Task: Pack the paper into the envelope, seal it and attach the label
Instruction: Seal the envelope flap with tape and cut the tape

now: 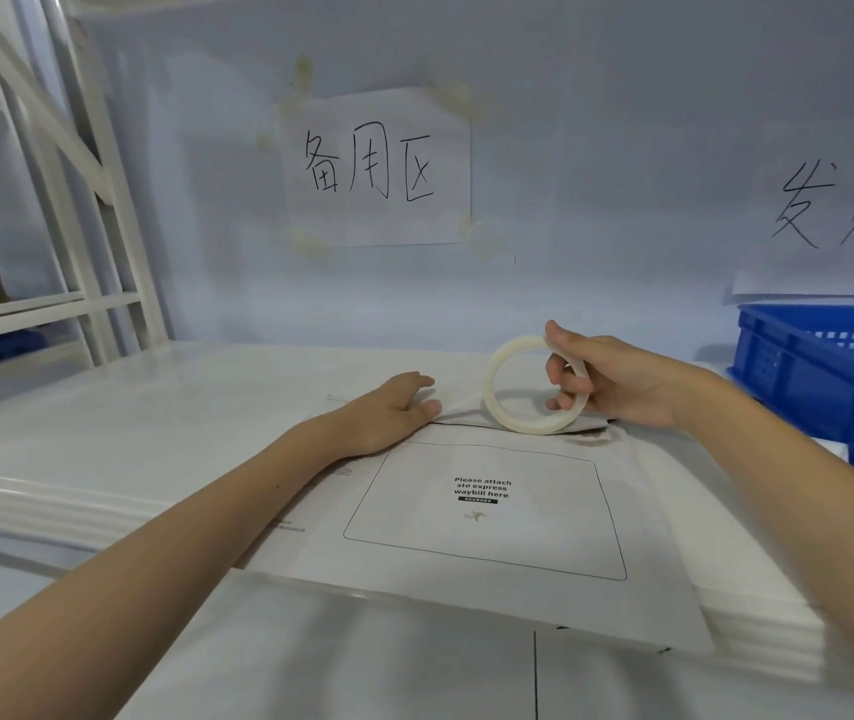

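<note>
The white envelope (482, 511) lies flat on the bench (155, 407), printed waybill box up. The left hand (388, 407) presses flat, fingers straight, on its far edge at 11 o'clock; at 1 o'clock the right hand (617, 381) grips a tape roll (534, 387) (standing on edge), a strip running to the left fingertips

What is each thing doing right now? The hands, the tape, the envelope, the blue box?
Left hand: flat, pressing the envelope's far edge.
Right hand: gripping the tape.
Tape: upright on the envelope, strip pulled toward the left hand.
Envelope: lying flat, waybill box bare.
Crate: on the table; contents unclear.
</note>
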A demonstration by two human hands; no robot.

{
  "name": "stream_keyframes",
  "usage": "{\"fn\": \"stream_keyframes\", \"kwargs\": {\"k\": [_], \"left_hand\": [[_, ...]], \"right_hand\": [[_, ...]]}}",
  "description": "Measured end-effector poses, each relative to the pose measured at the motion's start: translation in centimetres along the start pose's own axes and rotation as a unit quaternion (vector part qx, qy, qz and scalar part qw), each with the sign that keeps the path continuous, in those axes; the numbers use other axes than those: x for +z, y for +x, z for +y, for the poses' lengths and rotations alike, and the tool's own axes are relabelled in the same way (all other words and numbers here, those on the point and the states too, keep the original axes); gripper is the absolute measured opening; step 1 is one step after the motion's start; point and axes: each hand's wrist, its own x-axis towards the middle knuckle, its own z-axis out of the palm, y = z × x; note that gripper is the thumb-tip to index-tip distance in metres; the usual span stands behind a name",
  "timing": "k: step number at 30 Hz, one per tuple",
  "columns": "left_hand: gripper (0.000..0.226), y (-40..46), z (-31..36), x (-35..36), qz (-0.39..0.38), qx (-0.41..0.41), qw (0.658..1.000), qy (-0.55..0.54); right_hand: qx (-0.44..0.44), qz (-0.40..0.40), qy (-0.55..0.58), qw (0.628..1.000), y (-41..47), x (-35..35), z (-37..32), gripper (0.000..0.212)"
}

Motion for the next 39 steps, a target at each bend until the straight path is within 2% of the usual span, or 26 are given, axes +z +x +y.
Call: {"fn": "stream_keyframes", "kwargs": {"k": [4, 11, 19, 24, 27, 30, 33, 35, 39], "left_hand": [[0.062, 0.2, 0.1, 0.0, -0.007, -0.013, 1.000, -0.009], [0.064, 0.9, -0.1, -0.7, -0.033, -0.039, 0.999, -0.014], [0.062, 0.5, -0.7, -1.8, -0.040, -0.021, 0.999, 0.002], [0.056, 0.2, -2.4, -2.4, -0.033, -0.010, 0.999, 0.000], [0.054, 0.3, -3.2, -3.0, -0.030, 0.001, 1.000, -0.001], [0.053, 0.4, -2.7, -3.5, -0.036, 0.010, 0.999, 0.022], [0.061, 0.5, -1.8, -2.7, -0.057, 0.001, 0.998, -0.001], [0.066, 0.7, -1.8, -2.0, -0.039, -0.017, 0.998, -0.045], [0.044, 0.9, -1.9, -1.2, -0.006, -0.023, 0.997, -0.078]], "right_hand": [[-0.018, 0.007, 0.000, 1.000, -0.2, 0.8, -0.5, 0.051], [-0.079, 0.075, -0.052, 0.993, 0.1, 1.2, -0.9, 0.045], [-0.046, 0.083, -0.150, 0.984, -1.3, -0.6, -2.1, 0.039], [-0.042, 0.058, -0.161, 0.984, -1.3, -0.4, -2.3, 0.037], [-0.046, 0.030, -0.125, 0.991, -0.9, 0.1, -1.8, 0.036], [-0.020, -0.014, -0.081, 0.996, -0.7, 0.5, -1.4, 0.044], [-0.012, -0.068, -0.067, 0.995, -0.8, 0.6, -1.1, 0.052], [-0.012, -0.079, -0.066, 0.995, -0.9, 0.8, -1.0, 0.053], [-0.009, -0.057, -0.039, 0.998, -1.1, 1.0, -1.5, 0.045]]}}
